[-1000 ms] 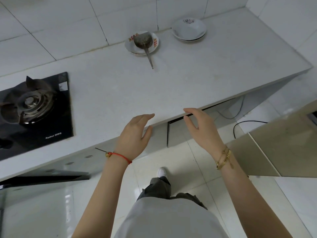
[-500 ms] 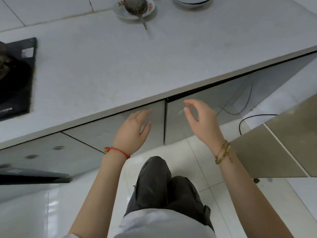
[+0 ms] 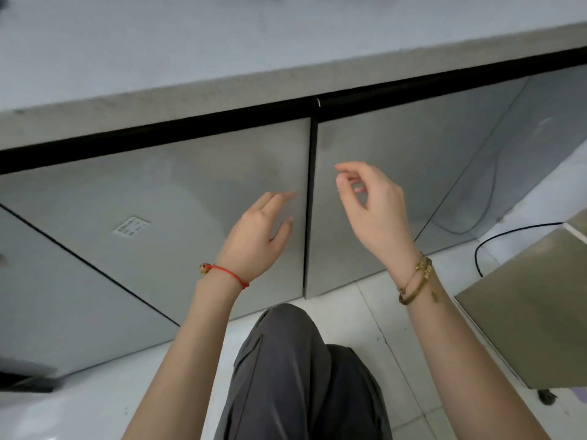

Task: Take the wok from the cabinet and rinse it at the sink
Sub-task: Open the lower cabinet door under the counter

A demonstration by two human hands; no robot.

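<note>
Open fingers [image 3: 287, 195] before shut cabinet [image 3: 190, 223]

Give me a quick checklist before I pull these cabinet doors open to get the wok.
1. Both hands free: ok. Left hand and right hand hold nothing.
2. Doors shut: ok. Left door and right door meet at the seam.
3. Handle to pull: cannot tell, none visible on either face.
4. Fingers touching a door edge: cannot tell.
5. Swing room: not ok. Knee sits close in front of the doors.
6. Wok inside: cannot tell.
</note>
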